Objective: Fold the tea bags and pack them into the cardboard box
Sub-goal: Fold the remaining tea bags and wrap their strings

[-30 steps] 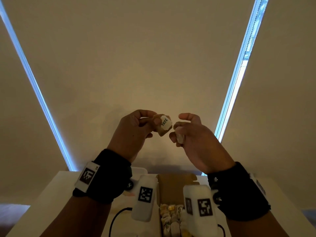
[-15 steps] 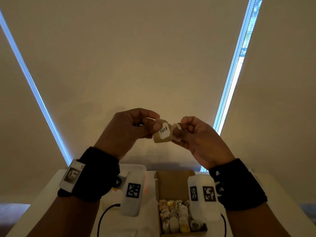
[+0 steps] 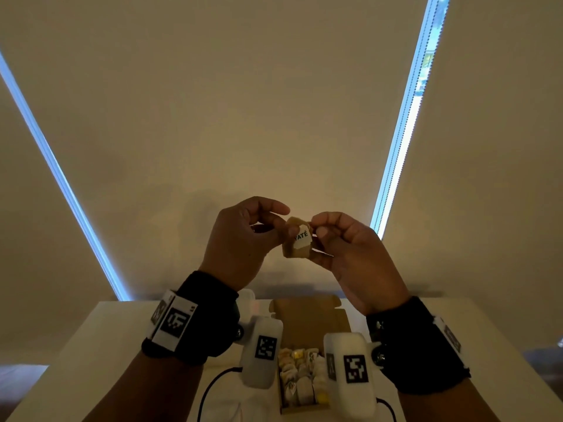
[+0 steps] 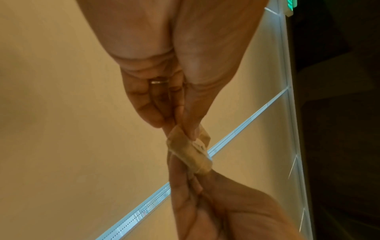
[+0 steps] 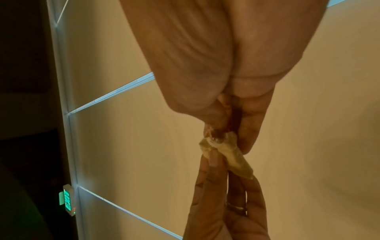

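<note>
Left hand (image 3: 240, 239): raised above the table (image 3: 91, 345), thumb and fingers curled, pinching one side of the tea bag (image 3: 297, 242). Tea bag: folded, white tag showing, held in mid-air between both hands, above the open cardboard box (image 3: 307, 318) of packed bags. Right hand (image 3: 350, 254): fingers curled, pinching the bag's other side.

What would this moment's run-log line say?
step: folding | left hand: pinches tea bag | right hand: pinches tea bag | cardboard box: open, partly filled

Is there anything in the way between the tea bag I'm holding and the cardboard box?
Nothing solid blocks it. The tea bag, pinched by the left hand and right hand, is above the open box. Only the wrist cameras overlap the box's sides in the head view.
</note>
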### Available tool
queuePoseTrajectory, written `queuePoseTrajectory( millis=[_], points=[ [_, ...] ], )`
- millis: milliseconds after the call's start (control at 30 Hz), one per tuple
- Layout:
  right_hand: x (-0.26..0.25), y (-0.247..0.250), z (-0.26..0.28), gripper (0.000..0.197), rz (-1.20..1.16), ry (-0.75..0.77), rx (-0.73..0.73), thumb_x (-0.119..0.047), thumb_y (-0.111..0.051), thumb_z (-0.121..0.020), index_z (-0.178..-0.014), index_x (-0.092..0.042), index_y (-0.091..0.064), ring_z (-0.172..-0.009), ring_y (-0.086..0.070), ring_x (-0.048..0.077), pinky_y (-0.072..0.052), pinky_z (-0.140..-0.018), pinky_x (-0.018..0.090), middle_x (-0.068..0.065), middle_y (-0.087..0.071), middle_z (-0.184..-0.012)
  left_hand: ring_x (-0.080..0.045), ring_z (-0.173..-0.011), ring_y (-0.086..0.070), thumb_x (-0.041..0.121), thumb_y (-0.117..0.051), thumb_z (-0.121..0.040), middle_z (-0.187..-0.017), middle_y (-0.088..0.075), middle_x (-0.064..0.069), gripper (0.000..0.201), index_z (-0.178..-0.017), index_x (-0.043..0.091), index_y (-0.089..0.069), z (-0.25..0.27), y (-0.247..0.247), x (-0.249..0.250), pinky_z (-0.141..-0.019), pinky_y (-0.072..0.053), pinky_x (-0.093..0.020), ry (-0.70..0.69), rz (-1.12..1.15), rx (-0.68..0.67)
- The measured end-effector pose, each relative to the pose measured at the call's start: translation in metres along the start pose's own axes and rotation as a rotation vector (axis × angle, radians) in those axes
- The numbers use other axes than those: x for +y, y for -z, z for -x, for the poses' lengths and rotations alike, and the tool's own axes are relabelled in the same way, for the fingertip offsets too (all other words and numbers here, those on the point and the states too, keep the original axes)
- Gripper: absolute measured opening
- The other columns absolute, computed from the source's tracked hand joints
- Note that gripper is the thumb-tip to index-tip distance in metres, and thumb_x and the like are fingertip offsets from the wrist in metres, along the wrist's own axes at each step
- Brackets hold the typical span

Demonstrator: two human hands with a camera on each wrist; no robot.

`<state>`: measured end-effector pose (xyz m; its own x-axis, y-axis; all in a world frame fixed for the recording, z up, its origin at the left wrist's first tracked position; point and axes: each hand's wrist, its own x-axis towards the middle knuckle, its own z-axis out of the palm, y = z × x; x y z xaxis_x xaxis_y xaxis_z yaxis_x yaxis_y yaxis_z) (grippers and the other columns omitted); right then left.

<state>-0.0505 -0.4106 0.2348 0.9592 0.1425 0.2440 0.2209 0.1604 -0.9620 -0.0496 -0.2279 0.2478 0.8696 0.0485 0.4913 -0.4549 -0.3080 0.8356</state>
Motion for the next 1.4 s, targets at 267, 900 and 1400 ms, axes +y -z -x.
queuePoseTrajectory(
  millis=[267,900,1400],
  points=[
    [0.017,0.013,0.019,0.009,0.34,0.265,0.008,-0.012,-0.073,-0.089,-0.096,-0.018,-0.073,-0.104,-0.07,0.01,-0.054,-0.093,0.022,-0.009,-0.075,-0.103,-0.01,-0.073,-0.071,0.026,-0.085,-0.08,-0.077,-0.074,0.004,0.016,-0.088,0.016,-0.075,0.01,-0.031,-0.018,-0.071,-0.059,-0.02,-0.021,0.019,0.037],
    [0.152,0.087,0.061,0.037,0.477,-0.089,0.047,-0.004,-0.076,-0.082,-0.11,-0.028,-0.077,-0.104,-0.069,0.0,-0.057,-0.093,0.03,-0.015,-0.076,-0.108,-0.005,-0.082,-0.073,0.009,-0.084,-0.08,-0.084,-0.078,0.013,0.018,-0.087,0.025,-0.079,0.101,-0.116,-0.128,-0.076,-0.057,-0.02,0.381,0.088,-0.2],
    [0.322,0.147,0.127,0.025,0.763,-0.553,0.075,-0.006,-0.076,-0.081,-0.099,-0.024,-0.077,-0.092,-0.07,0.009,-0.044,-0.066,0.005,-0.009,-0.074,-0.097,-0.012,-0.108,-0.065,0.025,-0.075,-0.091,-0.116,-0.07,0.006,0.021,-0.111,0.019,-0.074,0.227,-0.209,-0.258,-0.091,-0.055,-0.025,0.702,-0.116,-0.427]
  ],
)
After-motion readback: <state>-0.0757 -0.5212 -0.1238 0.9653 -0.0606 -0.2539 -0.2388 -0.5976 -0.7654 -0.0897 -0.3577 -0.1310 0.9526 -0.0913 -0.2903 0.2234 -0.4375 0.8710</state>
